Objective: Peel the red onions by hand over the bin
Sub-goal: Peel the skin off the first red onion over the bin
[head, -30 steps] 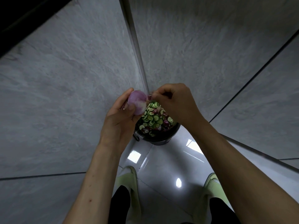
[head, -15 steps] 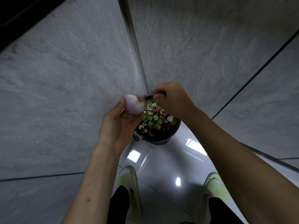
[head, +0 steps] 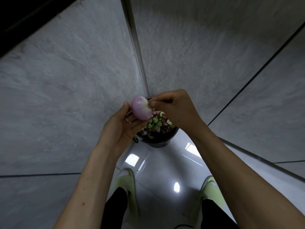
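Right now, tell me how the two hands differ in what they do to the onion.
The left hand cradles the red onion from below and the side, fingers curled round it; the right hand only pinches at its brownish root end, fingertips bunched. The left hand wears a ring; none shows on the right. Both are bare and work over the bin.

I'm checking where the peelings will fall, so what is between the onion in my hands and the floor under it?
In the head view, the dark bin, holding cucumber slices and purple peelings, sits directly below the onion.
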Available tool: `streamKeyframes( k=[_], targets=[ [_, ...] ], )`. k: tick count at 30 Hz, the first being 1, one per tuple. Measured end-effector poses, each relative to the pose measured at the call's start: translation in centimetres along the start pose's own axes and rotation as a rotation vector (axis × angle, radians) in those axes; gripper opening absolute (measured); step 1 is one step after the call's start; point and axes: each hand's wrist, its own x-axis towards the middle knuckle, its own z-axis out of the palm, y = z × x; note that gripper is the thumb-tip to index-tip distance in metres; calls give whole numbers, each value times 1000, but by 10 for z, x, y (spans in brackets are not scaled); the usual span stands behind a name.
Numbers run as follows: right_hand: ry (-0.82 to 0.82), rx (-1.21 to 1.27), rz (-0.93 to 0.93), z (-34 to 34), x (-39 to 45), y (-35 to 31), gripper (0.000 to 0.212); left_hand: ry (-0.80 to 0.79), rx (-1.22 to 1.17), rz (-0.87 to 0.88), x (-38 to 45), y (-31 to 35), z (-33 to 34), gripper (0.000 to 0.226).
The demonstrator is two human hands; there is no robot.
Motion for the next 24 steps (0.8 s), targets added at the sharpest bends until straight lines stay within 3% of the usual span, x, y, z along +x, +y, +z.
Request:
streamKeyframes(
  k=[3, 6, 10, 13, 18, 22, 24],
  targets=[
    [47, 65, 97, 0, -7, -11, 8, 5, 136, 141, -10, -5, -5, 28],
    [-37, 39, 161, 7, -20, -28, 11, 65, 271, 321, -27, -12, -8, 27],
    [-67, 1, 202, 10, -35, -49, 46, 160, 325, 459, -50, -10, -3, 24],
    [-63, 28, 246, 5, -41, -63, 45, 200, 389, 502, -64, 0, 6, 19],
    [-100, 357, 404, 1, -56, -100, 38, 245, 366, 577, -93, 34, 15, 16],
    [-220, 302, 332, -3, -71, -143, 34, 236, 407, 655, -127, 61, 21, 24],
    [-277, 174, 240, -1, -81, -164, 44, 234, 461, 698, -142, 74, 19, 24]
  ],
)
